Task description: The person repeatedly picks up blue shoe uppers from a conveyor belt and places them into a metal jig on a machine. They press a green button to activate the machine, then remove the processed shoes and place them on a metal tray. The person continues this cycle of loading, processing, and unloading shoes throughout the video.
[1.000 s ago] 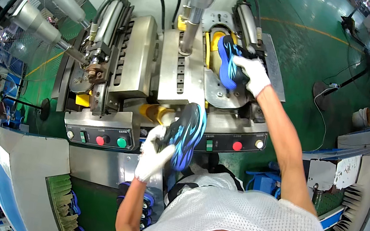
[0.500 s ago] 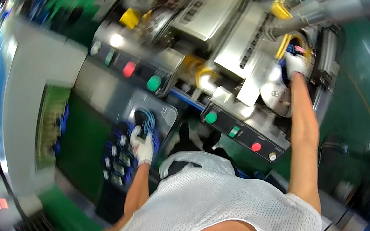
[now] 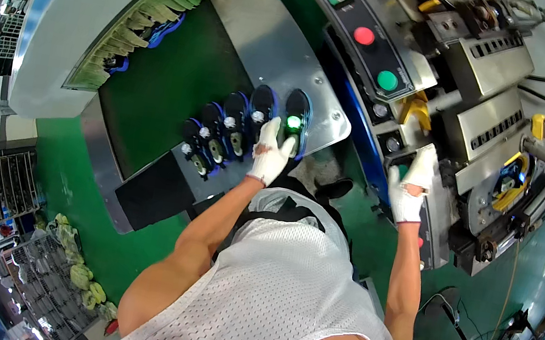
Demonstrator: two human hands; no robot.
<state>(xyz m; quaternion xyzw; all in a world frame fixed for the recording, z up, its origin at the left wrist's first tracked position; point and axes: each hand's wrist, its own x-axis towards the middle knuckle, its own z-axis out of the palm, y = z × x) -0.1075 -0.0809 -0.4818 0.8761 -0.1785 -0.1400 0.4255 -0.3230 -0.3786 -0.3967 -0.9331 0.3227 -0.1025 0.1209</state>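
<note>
Left hand [image 3: 270, 152], white-gloved, is resting fingers spread on the toe end of a dark shoe [image 3: 294, 127] with a green-lit spot, not clearly gripping it. That shoe is sitting rightmost in a row of dark shoes [image 3: 225, 132] on the steel tray [image 3: 271, 47] beside the green conveyor belt [image 3: 172, 81]. Right hand [image 3: 410, 186], also gloved, is lying flat and open against the machine's control panel [image 3: 372, 50], below the red button [image 3: 363, 35] and green button [image 3: 387, 80], holding nothing.
</note>
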